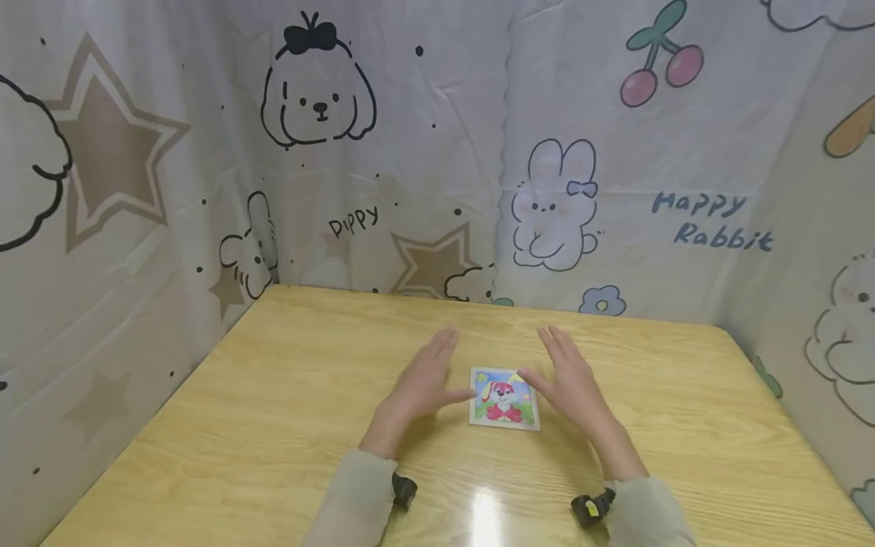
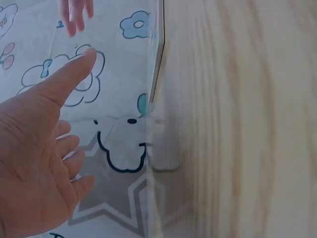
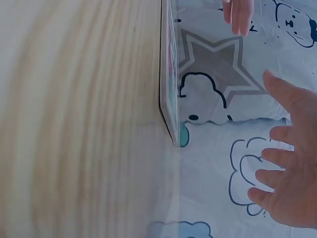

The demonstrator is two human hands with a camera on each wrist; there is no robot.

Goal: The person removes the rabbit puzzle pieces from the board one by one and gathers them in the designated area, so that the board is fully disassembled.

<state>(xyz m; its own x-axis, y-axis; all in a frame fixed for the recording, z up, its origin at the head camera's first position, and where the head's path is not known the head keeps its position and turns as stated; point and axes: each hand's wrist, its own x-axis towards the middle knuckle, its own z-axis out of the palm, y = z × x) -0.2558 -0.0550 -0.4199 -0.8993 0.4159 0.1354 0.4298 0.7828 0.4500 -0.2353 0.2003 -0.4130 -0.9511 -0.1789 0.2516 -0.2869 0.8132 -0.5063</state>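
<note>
A small square picture board with a pink rabbit-like puppy on it lies flat on the wooden table. On its left side hovers my left hand, fingers extended and thumb pointing toward the board. My right hand is held on the other side, its thumb over the board's upper right corner in the head view. Both wrist views show the hands raised above the tabletop, apart from the board. Its thin edge shows in the left wrist view, and the same board appears edge-on in the right wrist view. Neither hand holds anything.
The light wooden table reaches back to a hanging cloth printed with cartoon animals and stars. More cloth encloses the left and right sides. A dark wrist device sits at the left cuff, another wrist device at the right.
</note>
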